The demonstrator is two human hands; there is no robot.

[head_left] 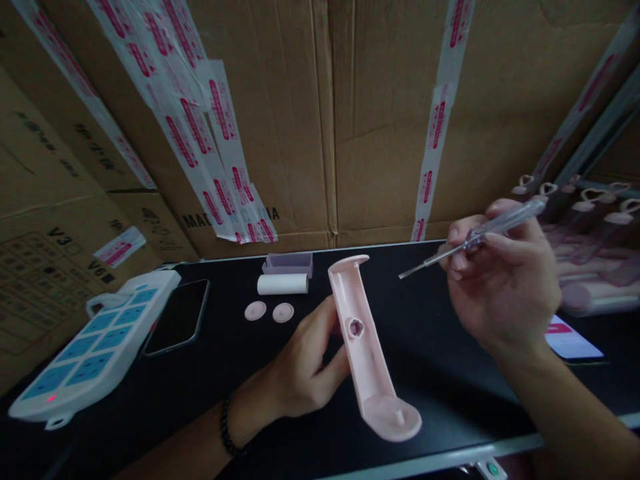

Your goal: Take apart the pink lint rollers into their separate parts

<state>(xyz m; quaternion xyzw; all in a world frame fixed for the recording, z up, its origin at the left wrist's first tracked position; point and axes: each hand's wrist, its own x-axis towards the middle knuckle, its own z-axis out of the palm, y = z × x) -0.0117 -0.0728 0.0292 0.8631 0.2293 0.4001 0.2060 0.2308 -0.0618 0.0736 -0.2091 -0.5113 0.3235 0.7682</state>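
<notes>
In the head view, my left hand point(310, 360) grips a long pink plastic holder point(367, 340) from its left side. The holder is tilted, its hollow side facing me, with a round hole midway and a peg on each end flap. My right hand point(505, 280) holds a flat-blade screwdriver point(470, 239) with a clear handle, its tip pointing left and apart from the holder. Beyond my left hand lie two pink round caps point(269, 312), a white roll point(283, 285) and a lilac box-like part point(289, 264).
A white power strip point(100, 343) and a dark phone point(180, 317) lie at the left. Several pink items with heart-shaped loops point(595, 233) stand at the right by a lit phone point(575, 339). Taped cardboard boxes point(280, 120) wall off the back of the black table point(440, 380).
</notes>
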